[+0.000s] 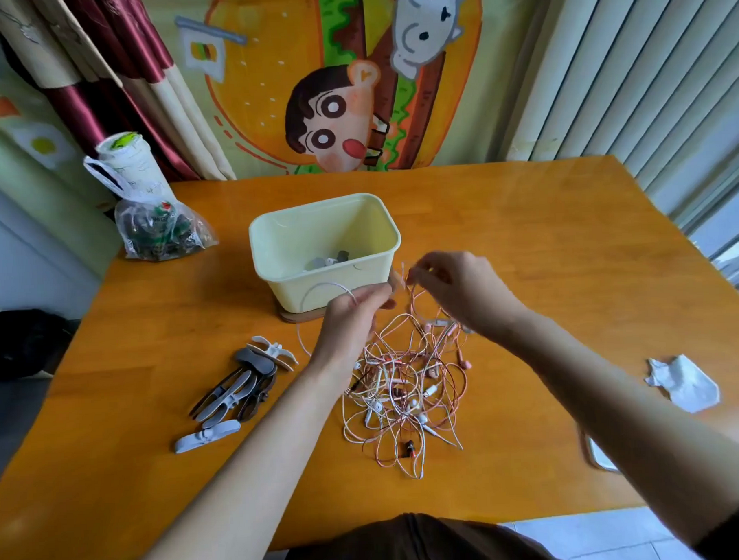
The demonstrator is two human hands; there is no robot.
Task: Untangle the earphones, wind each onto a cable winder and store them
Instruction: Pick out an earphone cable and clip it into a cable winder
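Observation:
A tangle of white and pink earphone cables [406, 396] lies on the wooden table [548, 246], partly lifted toward my hands. My left hand [352, 318] pinches a white cable that loops out to the left. Just right of it, my right hand [457, 288] pinches pink and white strands raised above the pile. Several grey, white and dark cable winders [241, 387] lie to the left of the tangle. A pale yellow plastic box [281, 241] stands behind my hands on a wooden coaster, with a few small items inside.
A clear plastic bag [162, 233] of dark items and a white bag sit at the table's back left. A crumpled white wrapper [683, 382] lies at the right. A small white-edged object [602, 454] shows under my right forearm.

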